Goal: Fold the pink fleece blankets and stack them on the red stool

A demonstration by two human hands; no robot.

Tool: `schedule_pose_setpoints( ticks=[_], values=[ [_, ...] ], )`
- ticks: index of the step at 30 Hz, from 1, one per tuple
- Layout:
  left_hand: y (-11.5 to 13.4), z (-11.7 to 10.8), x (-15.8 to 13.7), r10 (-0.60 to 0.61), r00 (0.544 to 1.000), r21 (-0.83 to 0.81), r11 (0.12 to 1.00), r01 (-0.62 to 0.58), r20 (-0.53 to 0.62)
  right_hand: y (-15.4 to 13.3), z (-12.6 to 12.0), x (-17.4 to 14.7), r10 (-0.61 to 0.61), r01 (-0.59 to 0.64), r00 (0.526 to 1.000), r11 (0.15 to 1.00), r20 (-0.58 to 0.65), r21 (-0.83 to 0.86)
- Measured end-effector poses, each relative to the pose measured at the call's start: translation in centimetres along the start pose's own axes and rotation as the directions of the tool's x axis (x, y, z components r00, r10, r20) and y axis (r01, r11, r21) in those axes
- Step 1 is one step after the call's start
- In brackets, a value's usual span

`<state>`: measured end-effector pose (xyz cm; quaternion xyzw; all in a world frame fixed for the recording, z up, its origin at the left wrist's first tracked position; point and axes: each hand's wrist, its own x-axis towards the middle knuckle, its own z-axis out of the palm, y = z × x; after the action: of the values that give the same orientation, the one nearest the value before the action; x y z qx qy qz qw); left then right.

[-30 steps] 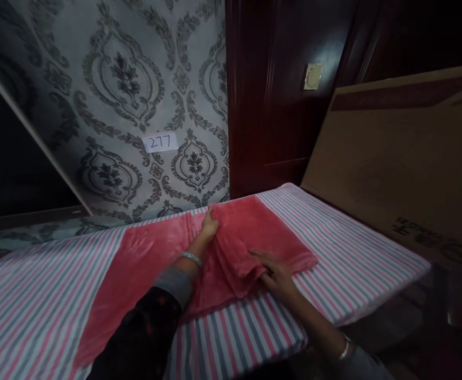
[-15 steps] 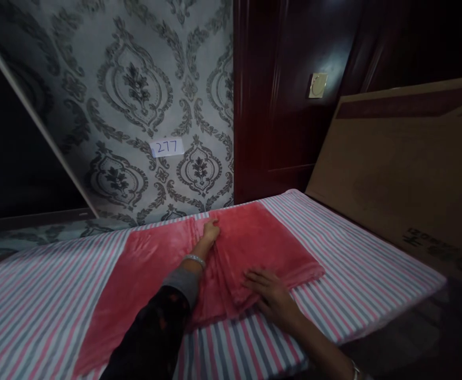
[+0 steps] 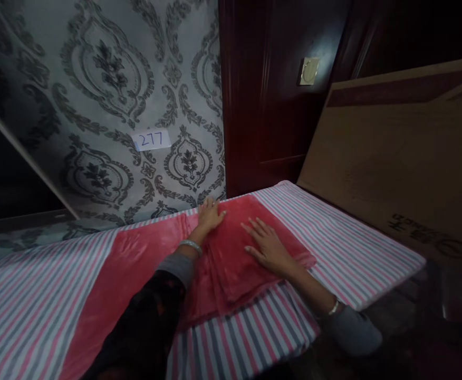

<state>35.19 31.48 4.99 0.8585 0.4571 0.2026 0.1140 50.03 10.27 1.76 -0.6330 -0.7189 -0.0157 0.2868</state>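
Note:
A plush red blanket [image 3: 231, 264], partly folded, lies across a striped sheet [image 3: 334, 237]. Its right part is doubled over in a thicker layer, and a flatter part stretches out to the left under my left arm. My left hand [image 3: 210, 214] rests at the far edge of the folded part, fingers spread and thumb out to the right. On top of the folded part, nearer its right side, my right hand [image 3: 268, 245] lies with its fingers apart. Neither hand grips the cloth.
Behind the striped surface stand a patterned wall with a paper label [image 3: 151, 140] reading 277 and a dark red door panel [image 3: 262, 105]. A large cardboard box [image 3: 393, 153] leans along the right side. A dark screen-like panel [image 3: 9, 174] is at the left.
My left hand has opened from its closed hold at the fold's far edge. My right hand has moved from the near edge up onto the folded part. The view has shifted slightly.

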Motion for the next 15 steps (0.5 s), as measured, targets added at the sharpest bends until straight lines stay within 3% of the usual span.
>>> schedule_pose_setpoints(
  ticks=[3, 8, 15],
  values=[
    [-0.5, 1.5, -0.2, 0.02, 0.989, 0.207, 0.977, -0.051, 0.148, 0.3, 2.3, 0.3, -0.004, 0.023, 0.991, 0.989, 0.131, -0.143],
    [-1.8, 3.6, -0.8, -0.017, 0.979, 0.23, 0.973, -0.031, 0.205, 0.1, 4.2, -1.0, -0.003, 0.036, 0.982, 0.984, 0.19, -0.172],
    [-1.1, 2.2, -0.1, -0.045, 0.932, 0.194, 0.981, -0.028, 0.361, 0.5, 3.7, -1.0, 0.014, 0.021, 0.98, 0.985, 0.201, -0.171]
  ],
)
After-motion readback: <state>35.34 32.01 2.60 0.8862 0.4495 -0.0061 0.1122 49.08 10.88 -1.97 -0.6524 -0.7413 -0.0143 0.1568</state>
